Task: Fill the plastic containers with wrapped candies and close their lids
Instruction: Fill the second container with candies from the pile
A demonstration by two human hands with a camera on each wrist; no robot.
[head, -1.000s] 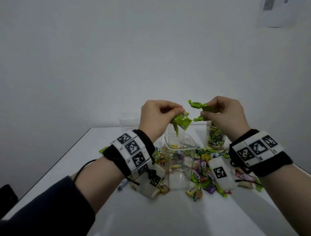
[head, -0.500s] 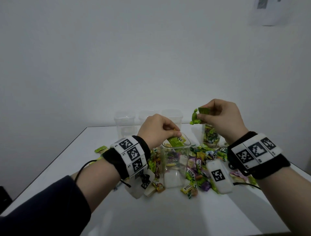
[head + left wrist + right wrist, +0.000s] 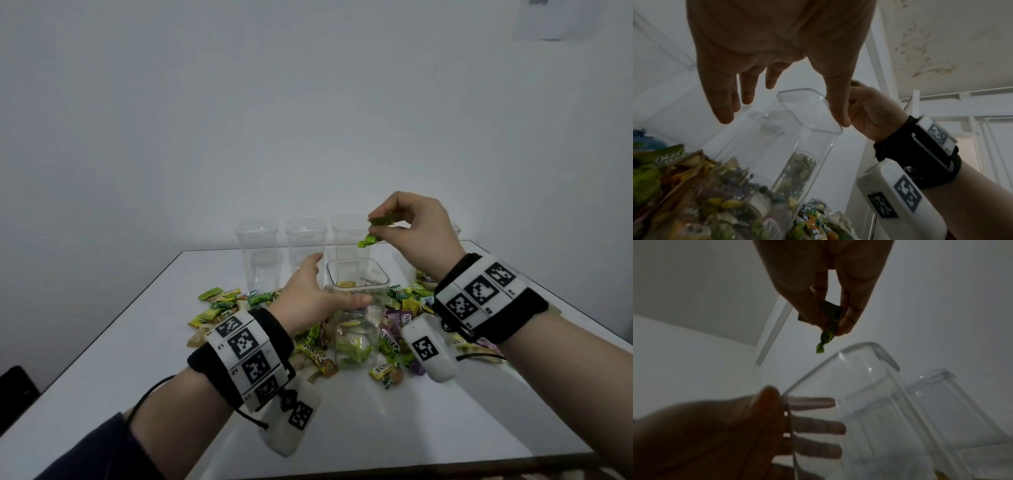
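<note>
A clear plastic container (image 3: 358,329) stands mid-table, lidless and partly filled with wrapped candies. My left hand (image 3: 329,286) is spread open round its upper part and holds nothing. Its thumb lies along the near rim and its straight fingers reach past the far left side. In the left wrist view the thumb tip touches the container (image 3: 797,138) at the rim. My right hand (image 3: 383,229) pinches a green wrapped candy (image 3: 375,224) above the container's far right corner. From the right wrist, that candy (image 3: 828,331) hangs over the container (image 3: 859,369).
Three empty clear containers (image 3: 257,253) (image 3: 305,246) (image 3: 347,240) stand in a row behind. Loose wrapped candies (image 3: 219,308) (image 3: 407,305) lie around the container on the white table (image 3: 137,342). A dark object (image 3: 13,387) sits off the table's left edge.
The left hand lowered its green candy into the container's mouth, let go, and opened beside the container. The right hand still pinches its green candy above.
</note>
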